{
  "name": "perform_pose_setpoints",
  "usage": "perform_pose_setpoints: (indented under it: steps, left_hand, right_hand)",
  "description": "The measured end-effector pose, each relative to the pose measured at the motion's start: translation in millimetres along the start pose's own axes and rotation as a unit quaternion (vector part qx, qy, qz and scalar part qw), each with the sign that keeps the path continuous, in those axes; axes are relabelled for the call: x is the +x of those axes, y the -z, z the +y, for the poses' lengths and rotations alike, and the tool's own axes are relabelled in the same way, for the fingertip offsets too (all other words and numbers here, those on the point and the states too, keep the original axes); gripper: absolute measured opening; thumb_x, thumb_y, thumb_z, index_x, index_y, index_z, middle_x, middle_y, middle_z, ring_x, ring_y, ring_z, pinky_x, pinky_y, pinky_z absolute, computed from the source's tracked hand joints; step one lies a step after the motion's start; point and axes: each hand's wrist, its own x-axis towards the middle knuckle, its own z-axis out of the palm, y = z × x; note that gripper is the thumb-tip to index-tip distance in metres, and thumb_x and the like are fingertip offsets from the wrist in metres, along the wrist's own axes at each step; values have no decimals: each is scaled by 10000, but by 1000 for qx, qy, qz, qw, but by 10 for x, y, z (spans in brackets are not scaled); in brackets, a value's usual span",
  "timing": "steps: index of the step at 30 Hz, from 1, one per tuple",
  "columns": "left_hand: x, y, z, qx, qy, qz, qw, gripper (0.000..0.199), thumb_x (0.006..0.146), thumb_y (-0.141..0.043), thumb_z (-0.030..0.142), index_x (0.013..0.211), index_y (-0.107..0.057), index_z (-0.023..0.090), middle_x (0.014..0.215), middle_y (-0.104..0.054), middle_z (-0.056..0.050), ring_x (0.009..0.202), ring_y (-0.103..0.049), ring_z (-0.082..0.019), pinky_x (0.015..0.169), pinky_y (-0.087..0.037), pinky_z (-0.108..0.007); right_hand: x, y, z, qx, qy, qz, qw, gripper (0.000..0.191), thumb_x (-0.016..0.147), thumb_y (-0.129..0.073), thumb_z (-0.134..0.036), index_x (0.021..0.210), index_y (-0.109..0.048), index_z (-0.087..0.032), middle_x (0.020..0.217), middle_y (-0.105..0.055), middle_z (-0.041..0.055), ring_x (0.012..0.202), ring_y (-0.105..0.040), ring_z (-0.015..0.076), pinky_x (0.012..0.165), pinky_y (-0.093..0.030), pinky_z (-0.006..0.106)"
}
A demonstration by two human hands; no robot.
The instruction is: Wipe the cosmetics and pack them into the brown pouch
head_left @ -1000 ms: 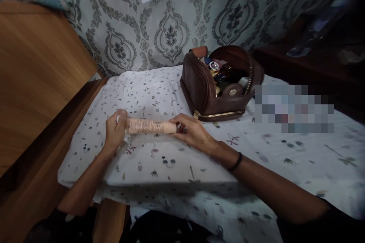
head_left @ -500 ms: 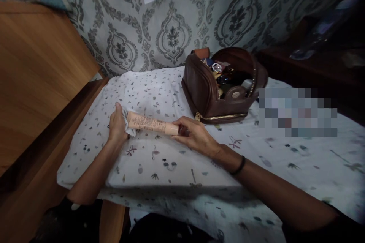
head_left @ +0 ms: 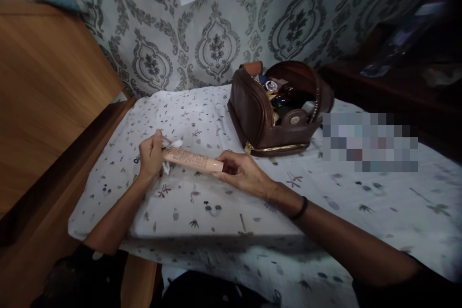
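A peach-coloured cosmetic tube with fine print lies nearly level between my two hands, above the patterned white cloth. My right hand is closed around its capped right end, thumb and fingers pinching it. My left hand is closed with the thumb up at the tube's flat left end. It grips a crumpled white wipe, which pokes out around that end of the tube. Beyond my right hand stands a brown leather toiletry bag, unzipped, with several small items inside.
The bag rests on a bed-like surface under a printed white cloth. A wooden cabinet stands at the left. A patterned wall rises behind. At the right are a blurred-out patch and a dark ledge with a clear bottle.
My left hand has turned and closed over the tube's left end with the wipe, which now shows above and below it. The right hand keeps its hold; the view has shifted slightly.
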Motion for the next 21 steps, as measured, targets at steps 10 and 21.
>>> perform_pose_setpoints:
  steps: [10, 21]
  left_hand:
    - [217, -149, 239, -101, 48, 130, 985, 727, 967, -305, 654, 469, -583, 204, 470, -545, -23, 519, -534, -141, 573, -427, -256]
    - [285, -99, 423, -108, -46, 233, 965, 637, 988, -312, 619, 520, -492, 227, 514, -505, -4, 589, -527, -171, 726, -461, -329]
  right_hand:
    - [29, 15, -105, 155, -66, 32, 985, 459, 688, -799, -551, 815, -568, -175, 653, -601, -15, 565, -552, 102, 514, -421, 216]
    - [109, 95, -94, 260, -93, 71, 959, 467, 694, -775, -577, 840, -628, -158, 588, -634, -11, 464, -564, 102, 442, -414, 218]
